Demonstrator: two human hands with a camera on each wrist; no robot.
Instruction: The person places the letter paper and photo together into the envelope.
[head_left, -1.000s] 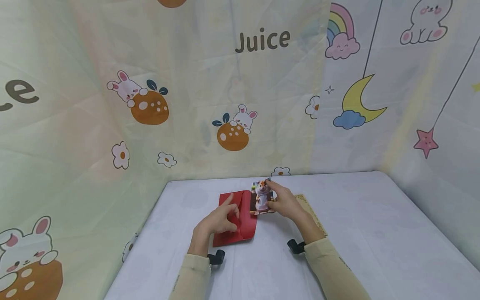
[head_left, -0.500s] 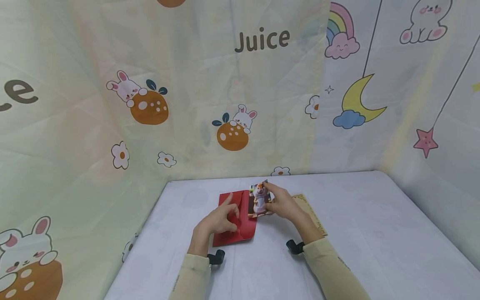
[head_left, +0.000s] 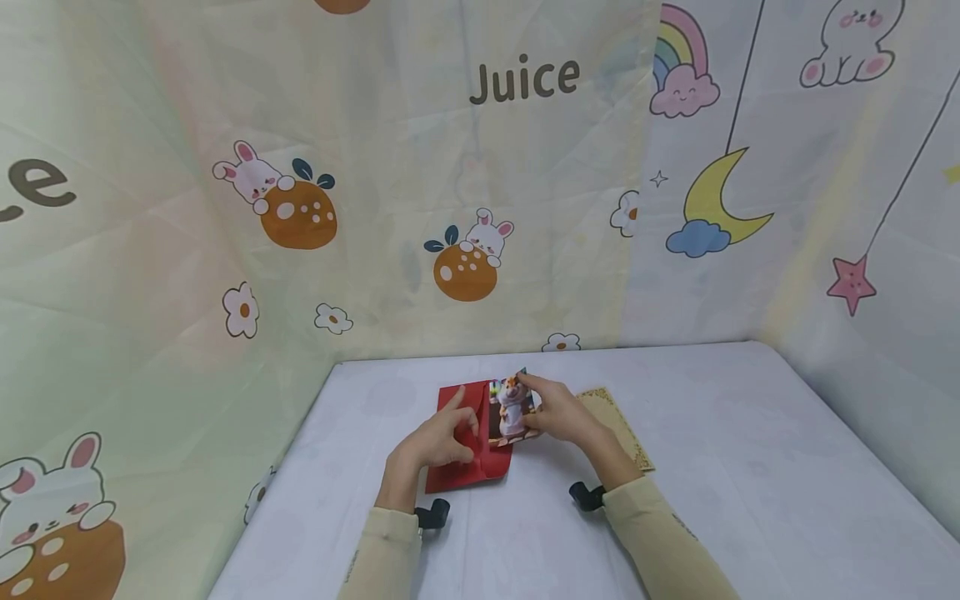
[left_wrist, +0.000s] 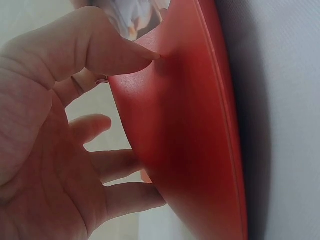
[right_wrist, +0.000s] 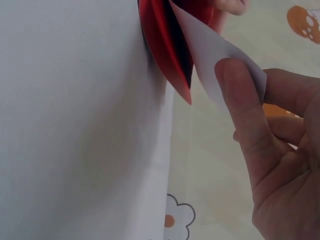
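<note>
The photo [head_left: 506, 418] has moved further left over the red envelope [head_left: 465, 478], pinched between my right fingers [head_left: 542, 387] while my left fingers [left_wrist: 131, 197] grip the envelope, and I'd best keep the photo flat and square to the envelope's opening so no corner catches.
</note>
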